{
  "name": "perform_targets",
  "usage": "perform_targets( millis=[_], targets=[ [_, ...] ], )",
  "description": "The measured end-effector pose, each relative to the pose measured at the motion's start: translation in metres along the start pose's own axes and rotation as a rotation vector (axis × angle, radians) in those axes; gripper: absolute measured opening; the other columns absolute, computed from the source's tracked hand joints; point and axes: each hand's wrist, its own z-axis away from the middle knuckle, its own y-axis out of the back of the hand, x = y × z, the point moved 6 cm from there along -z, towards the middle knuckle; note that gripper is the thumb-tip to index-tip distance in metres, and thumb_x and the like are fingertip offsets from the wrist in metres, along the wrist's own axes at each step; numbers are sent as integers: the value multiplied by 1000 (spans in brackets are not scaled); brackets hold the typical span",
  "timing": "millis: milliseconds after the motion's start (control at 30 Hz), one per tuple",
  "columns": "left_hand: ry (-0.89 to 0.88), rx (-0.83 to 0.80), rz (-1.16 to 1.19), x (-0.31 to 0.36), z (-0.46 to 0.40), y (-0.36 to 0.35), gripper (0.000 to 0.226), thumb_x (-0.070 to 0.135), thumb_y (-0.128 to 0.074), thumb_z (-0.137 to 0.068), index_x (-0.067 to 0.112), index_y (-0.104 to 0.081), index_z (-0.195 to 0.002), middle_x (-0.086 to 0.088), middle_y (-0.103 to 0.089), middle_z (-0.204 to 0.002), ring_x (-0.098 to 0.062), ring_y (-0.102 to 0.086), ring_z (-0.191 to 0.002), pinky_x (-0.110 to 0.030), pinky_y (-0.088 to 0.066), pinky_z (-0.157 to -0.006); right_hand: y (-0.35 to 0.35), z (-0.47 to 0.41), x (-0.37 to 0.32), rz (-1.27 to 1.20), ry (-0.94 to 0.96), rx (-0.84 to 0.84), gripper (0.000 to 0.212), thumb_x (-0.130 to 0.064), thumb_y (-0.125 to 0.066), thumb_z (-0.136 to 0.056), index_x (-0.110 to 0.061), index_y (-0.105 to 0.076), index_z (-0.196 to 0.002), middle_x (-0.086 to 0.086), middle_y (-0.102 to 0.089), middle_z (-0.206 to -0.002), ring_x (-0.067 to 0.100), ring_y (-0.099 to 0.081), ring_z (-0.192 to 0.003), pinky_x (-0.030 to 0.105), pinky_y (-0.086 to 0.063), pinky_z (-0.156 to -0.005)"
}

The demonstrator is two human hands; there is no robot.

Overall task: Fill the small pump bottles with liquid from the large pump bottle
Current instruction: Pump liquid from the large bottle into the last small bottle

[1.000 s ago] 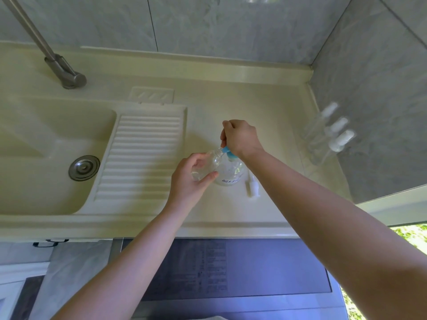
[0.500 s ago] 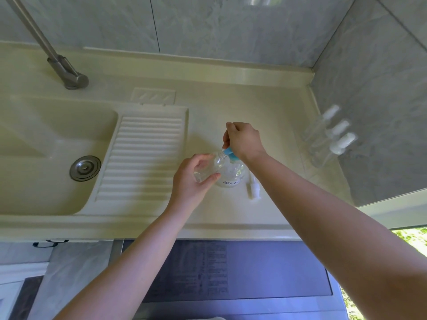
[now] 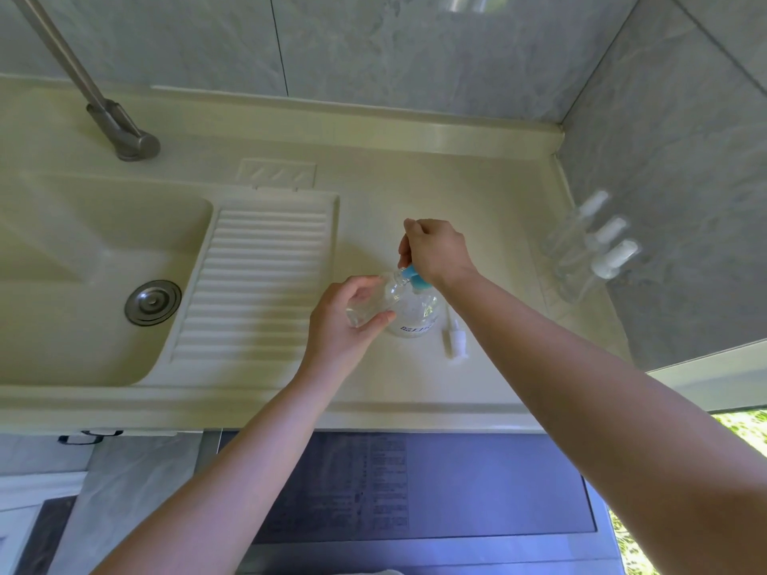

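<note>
Near the surface's (image 3: 477, 193) front edge, the left hand (image 3: 340, 325) curls its fingers round a tilted small bottle (image 3: 373, 302), mouth at the blue pump (image 3: 411, 276) of the large pump bottle (image 3: 415, 311). The right hand (image 3: 436, 251) grips that pump. Three small bottles (image 3: 581, 242) stand by the right edge.

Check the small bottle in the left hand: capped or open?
Open. The small bottle has a bare neck tipped toward the large bottle's blue pump, and a white spray cap lies loose on the counter.
</note>
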Motion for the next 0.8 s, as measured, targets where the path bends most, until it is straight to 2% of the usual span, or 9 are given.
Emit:
perform_targets(
  millis=[100, 300, 533, 700, 800],
  targets=[
    [0, -7, 14, 2, -1, -1, 42, 14, -83, -76, 29, -64, -111, 6, -66, -113, 5, -60, -100, -11, -43, -88, 2, 0, 0, -10, -19, -20, 41, -25, -39, -97, -14, -63, -66, -5, -67, -58, 14, -61, -66, 22, -43, -61],
    [4, -17, 15, 1, -2, -1, 43, 12, -82, -77, 26, -65, -113, 5, -66, -113, 6, -60, -101, -6, -40, -85, -1, 1, -1, 17, 23, 19, 41, -24, -38, -99, -13, -59, -66, -1, -65, -62, 16, -60, -62, 23, -45, -60],
    [-13, -12, -6, 2, -3, 2, 44, 14, -83, -75, 32, -64, -110, 6, -66, -112, 3, -60, -100, -11, -42, -87, 3, 0, -1, -9, -33, -29, 41, -25, -39, -98, -16, -63, -65, -4, -68, -62, 14, -61, -67, 22, -43, -61],
    [-14, 1, -6, 2, -1, 3, 44, 12, -83, -75, 33, -63, -108, 3, -66, -111, 6, -59, -97, -5, -39, -83, 0, 2, -3, 6, 17, 32, 39, -23, -37, -99, -11, -60, -69, 1, -67, -66, 14, -59, -57, 23, -47, -59],
    [-14, -2, -13, 1, -1, 2, 44, 12, -83, -75, 33, -63, -109, 3, -66, -111, 5, -59, -98, -6, -39, -85, 2, 3, 0, -28, 0, 35, 40, -25, -36, -99, -10, -62, -72, 1, -69, -66, 13, -60, -61, 24, -48, -62]
  ],
)
